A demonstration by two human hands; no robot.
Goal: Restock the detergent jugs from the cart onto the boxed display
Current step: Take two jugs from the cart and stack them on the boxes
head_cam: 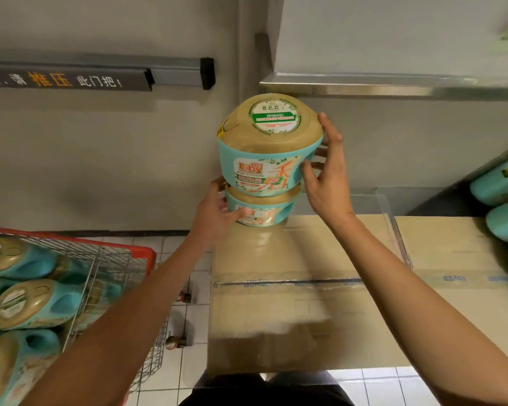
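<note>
- Head view: two teal detergent jugs with tan tops stand stacked at the far left corner of the cardboard box (291, 312), the boxed display's top.
- The lower jug (264, 210) sits on that box's taped top, close to the grey wall behind it.
- The upper jug (264, 159) rests on the lower one, its round green-and-white cap label tipped toward the camera and its Liby label facing front.
- The left hand (214, 215) grips the lower jug from the left: the thumb lies across its front label and the fingers curl round its far left side, up by the seam between the two jugs.
- The right hand (329, 183) holds the upper jug on its right side, the thumb pressed to the label's edge, the forefinger stretched up along the tan top's rim and the other fingers tucked in at the handle.
- Left of the box stands a wire cart (135, 249) with a red rim, holding more jugs (27, 303) laid on their sides.
- A second carton (452, 259) butts against the box's right side, with a clear plastic divider (393, 230) standing upright over the join.
- Right of and beyond the box lie further teal jugs (499, 183) on their sides.
- Above the box runs a metal shelf edge (364, 86); up and to its left a grey door bar (100, 73) with Chinese lettering crosses the wall.
- White floor tiles (182, 361) show between the box and the cart.
</note>
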